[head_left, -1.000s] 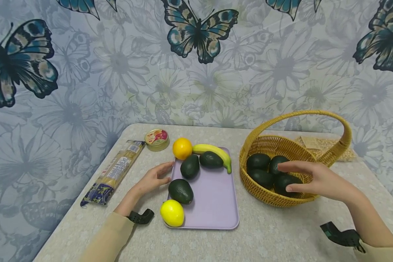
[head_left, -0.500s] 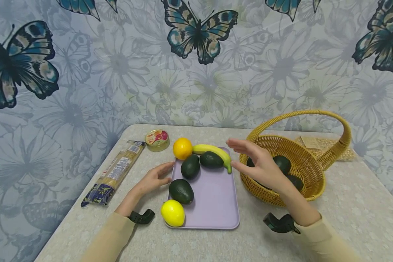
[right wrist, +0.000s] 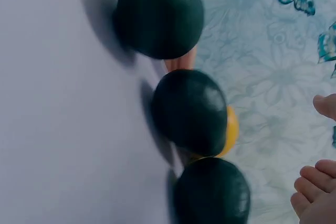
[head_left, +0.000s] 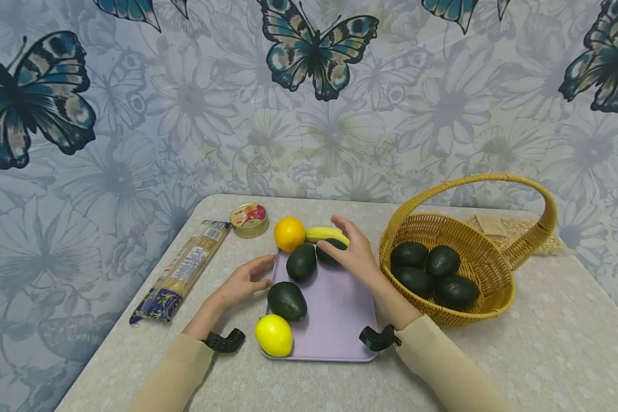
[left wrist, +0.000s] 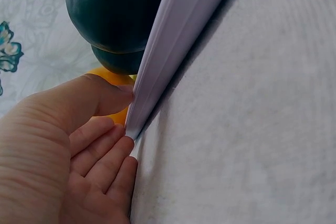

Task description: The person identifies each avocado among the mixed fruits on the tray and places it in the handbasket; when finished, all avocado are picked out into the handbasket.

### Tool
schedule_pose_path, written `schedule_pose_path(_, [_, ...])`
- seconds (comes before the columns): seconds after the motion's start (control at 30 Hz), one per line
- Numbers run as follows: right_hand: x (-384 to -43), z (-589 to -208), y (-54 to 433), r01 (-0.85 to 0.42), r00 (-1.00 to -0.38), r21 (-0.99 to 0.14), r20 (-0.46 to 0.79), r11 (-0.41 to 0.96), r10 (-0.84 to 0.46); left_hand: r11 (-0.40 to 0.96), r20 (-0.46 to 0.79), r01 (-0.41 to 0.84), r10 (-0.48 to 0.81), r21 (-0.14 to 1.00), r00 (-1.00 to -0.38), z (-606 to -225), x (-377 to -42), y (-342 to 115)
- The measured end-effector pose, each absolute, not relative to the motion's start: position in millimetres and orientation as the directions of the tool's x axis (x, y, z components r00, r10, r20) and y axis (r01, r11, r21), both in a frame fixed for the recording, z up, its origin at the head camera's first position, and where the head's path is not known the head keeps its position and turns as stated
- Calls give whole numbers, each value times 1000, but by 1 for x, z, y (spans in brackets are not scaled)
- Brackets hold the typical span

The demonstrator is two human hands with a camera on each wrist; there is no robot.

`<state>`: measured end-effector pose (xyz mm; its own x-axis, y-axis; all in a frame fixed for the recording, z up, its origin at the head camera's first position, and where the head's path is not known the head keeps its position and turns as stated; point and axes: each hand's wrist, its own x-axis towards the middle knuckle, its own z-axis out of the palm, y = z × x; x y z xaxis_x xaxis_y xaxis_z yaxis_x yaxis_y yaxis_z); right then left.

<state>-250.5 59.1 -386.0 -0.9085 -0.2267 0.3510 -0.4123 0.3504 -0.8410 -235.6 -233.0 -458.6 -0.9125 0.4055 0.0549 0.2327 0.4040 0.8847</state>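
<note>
While the right grip (head_left: 357, 252) hovers, avocado (head_left: 327, 259) below, apart

Centre frame, we've got the tray (head_left: 340, 326) on the worktop (head_left: 309, 389): lemon (head_left: 274, 335) at its lower left corner, orange (head_left: 290, 233) at its upper left, banana (head_left: 321, 233) along the back, three avocados (head_left: 287, 301) before and between them. Our left hand (head_left: 242, 283) sits beside its left edge, our right hand (head_left: 357, 252) over its upper right. Out right, four more avocados (head_left: 456, 292) inside the basket (head_left: 503, 286); out left, the packet (head_left: 182, 272), a tin (head_left: 249, 220) just off its far end!
</note>
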Motion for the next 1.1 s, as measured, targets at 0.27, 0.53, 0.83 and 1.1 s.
schedule_pose_path(0.27, [-266, -410, 54, -330, -944, -864, 293, 380, -154, 404, 57, 236, 408, 884, -911, -459, -235, -233])
schedule_pose_path(0.53, [-272, -429, 54, -337, -941, -850, 297, 405, -159, 397, 72, 253, 418, 882, -906, -458, -235, -233])
schedule_pose_path(0.83, [-272, -440, 54, -355, -935, -796, 305, 490, -183, 404, 38, 226, 422, 886, -906, -428, -220, -224])
schedule_pose_path(1.1, [-269, -444, 52, -293, -953, -800, 203, 523, -223, 411, 38, 228, 423, 883, -906, -427, -219, -223])
